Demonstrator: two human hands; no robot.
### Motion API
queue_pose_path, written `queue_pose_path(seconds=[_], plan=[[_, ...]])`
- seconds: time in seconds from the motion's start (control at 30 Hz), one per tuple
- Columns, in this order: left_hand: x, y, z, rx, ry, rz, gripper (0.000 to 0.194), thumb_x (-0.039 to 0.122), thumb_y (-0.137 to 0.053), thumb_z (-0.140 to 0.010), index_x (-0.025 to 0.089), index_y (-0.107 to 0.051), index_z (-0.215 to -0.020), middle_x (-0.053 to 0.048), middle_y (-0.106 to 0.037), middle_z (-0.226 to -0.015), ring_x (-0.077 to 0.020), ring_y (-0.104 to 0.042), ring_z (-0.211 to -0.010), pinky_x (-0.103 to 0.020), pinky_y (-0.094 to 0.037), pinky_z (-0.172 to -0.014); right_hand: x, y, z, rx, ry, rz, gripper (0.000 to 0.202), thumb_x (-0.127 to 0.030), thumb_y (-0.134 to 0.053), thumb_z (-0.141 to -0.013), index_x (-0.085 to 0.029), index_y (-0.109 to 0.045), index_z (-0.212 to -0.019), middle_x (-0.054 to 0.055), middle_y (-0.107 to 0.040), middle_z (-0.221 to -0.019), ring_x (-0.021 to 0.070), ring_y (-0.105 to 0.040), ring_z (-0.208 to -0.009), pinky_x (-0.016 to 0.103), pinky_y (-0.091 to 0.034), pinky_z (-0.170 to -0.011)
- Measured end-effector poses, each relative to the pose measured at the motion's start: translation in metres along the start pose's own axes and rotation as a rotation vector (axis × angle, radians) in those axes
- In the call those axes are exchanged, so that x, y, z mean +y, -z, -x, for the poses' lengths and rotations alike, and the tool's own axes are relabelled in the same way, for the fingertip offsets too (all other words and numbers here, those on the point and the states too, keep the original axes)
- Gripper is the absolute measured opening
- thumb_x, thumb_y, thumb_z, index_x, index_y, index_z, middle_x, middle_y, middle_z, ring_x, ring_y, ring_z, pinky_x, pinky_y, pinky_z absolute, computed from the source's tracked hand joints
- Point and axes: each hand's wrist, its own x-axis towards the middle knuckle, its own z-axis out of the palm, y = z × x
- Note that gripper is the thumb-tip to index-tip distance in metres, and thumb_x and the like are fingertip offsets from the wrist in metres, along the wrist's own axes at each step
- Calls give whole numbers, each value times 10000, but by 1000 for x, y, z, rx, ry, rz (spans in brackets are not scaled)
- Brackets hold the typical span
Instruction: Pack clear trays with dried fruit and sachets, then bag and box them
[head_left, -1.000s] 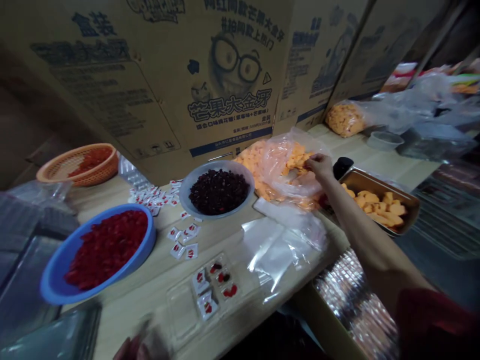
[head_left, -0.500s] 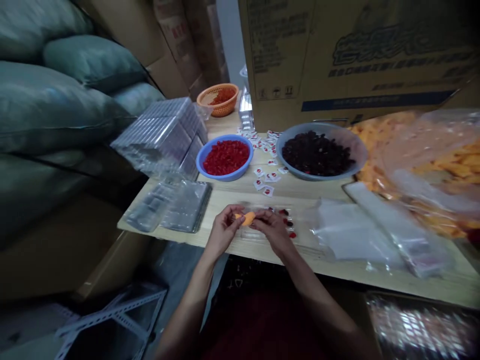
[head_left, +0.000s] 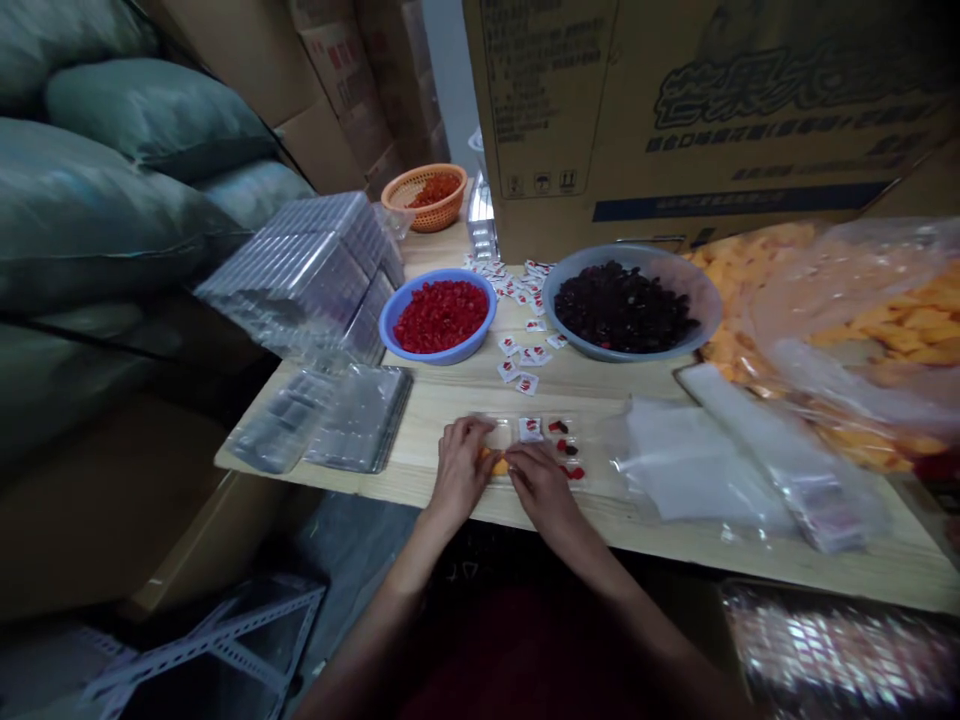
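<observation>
A clear plastic tray (head_left: 504, 425) with compartments lies at the table's front edge, partly under both hands. My left hand (head_left: 461, 468) is at its left side, fingers curled and thumb against an orange dried fruit piece (head_left: 498, 466). From the right, my right hand (head_left: 546, 492) pinches the same piece, low over the tray; its lower part is hidden. A small white packet (head_left: 530, 430) with a red print sits in the tray's middle. Dark and red dried fruit pieces (head_left: 567, 448) lie in the compartments to the right.
Behind the tray stand a blue bowl of red pieces (head_left: 385, 325) and a bowl of dark pieces (head_left: 709, 325), with loose packets (head_left: 526, 384) between. Stacked clear trays (head_left: 300, 265) rise at left. Plastic bags (head_left: 705, 465) and bagged orange pieces (head_left: 862, 300) lie at right.
Both hands have lowered the orange piece from above the tray down to it. The white packet in the tray now shows. The whole view has shifted slightly.
</observation>
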Motion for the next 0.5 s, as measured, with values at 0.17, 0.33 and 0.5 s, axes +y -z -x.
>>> queue_pose_path(seconds=[0.17, 0.33, 0.5], plan=[[-8, -2, 0, -68, -49, -100, 154, 280, -560, -936, 229, -700, -972, -81, -714, -983, -275, -579, -1004, -464, -447, -902, -10, 0, 2, -26, 8, 43, 295, -120, -477, -962, -238, -691, -1128, 81, -673, -1101, 235, -596, -1078, 455, -515, -963], [-9, -1, 5, 202, -119, 68, 248, 311, -540, -928, 253, -664, -1135, -98, -608, -1351, -271, -610, -1131, -444, -488, -946, -42, 75, 11, 185, -2, 125, 255, -222, -530, -980, -271, -667, -1189, 74, -659, -1200, 210, -591, -1173, 392, -507, -1016], [-11, -3, 0, 232, -69, -10, 313, 483, -572, -891, 228, -710, -1010, -72, -725, -1006, -266, -663, -905, -443, -505, -902, -52, 266, 80, 606, -245, 660, 262, -331, -560, -960, -209, -691, -1151, 112, -702, -1162, 253, -642, -1093, 421, -507, -969]])
